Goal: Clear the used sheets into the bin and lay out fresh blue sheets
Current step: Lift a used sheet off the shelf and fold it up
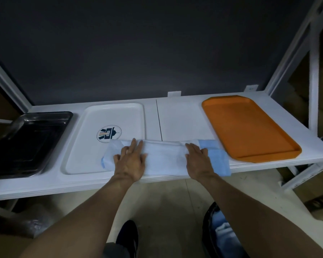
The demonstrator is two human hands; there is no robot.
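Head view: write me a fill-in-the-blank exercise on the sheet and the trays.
The left hand and right hand lie flat on the sheet, whose left end overlaps the logo tray, which is ___. The right tray is ___. The left tray is ___.
Missing: white; orange; black.

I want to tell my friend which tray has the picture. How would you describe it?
On the long white shelf three trays lie in a row. The flat white plastic tray is the middle one, between the dark metal pan on the left and the orange plastic tray on the right. Only it bears a round emblem.
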